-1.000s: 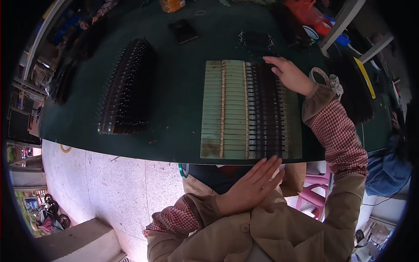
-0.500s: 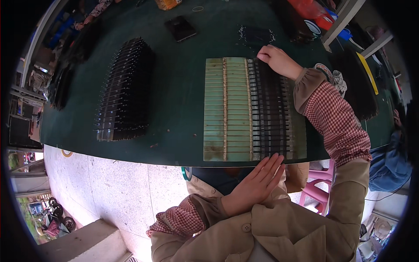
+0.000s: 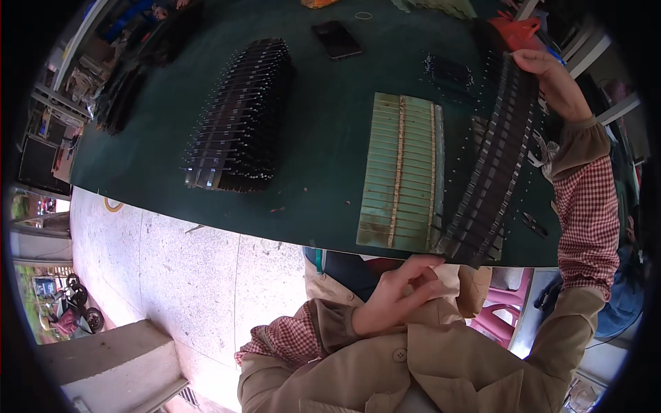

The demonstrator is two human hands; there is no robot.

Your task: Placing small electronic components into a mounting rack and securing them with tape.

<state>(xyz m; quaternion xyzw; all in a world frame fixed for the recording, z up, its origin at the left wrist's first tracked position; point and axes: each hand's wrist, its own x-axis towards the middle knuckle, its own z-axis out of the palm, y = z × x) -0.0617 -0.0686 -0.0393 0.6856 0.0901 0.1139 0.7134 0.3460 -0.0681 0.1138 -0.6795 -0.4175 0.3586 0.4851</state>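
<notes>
A long dark strip (image 3: 492, 162) crossed by evenly spaced bars slants over the right part of the table. Its far end is pinched by my right hand (image 3: 551, 72). At the table's front edge, the curled fingers of my left hand (image 3: 403, 292) close at the strip's near corner; the thumb's exact hold is partly hidden. Just left of the strip lies a pale green ridged board (image 3: 382, 172) with two speckled lengthwise bands. Farther left stands a tall stack of similar dark strips (image 3: 241, 113) with pins sticking out along its side.
A black phone (image 3: 336, 39) lies at the back of the dark green table (image 3: 323, 138). Small pale bits surround a dark patch (image 3: 449, 72) behind the board. Small snips (image 3: 533, 224) lie right of the strip. A red plastic bag (image 3: 516, 31) sits at the back right.
The dark strip has come off the green board and swung to the right, now slanted. My right hand moved right with its far end; my left fingers went from flat to curled.
</notes>
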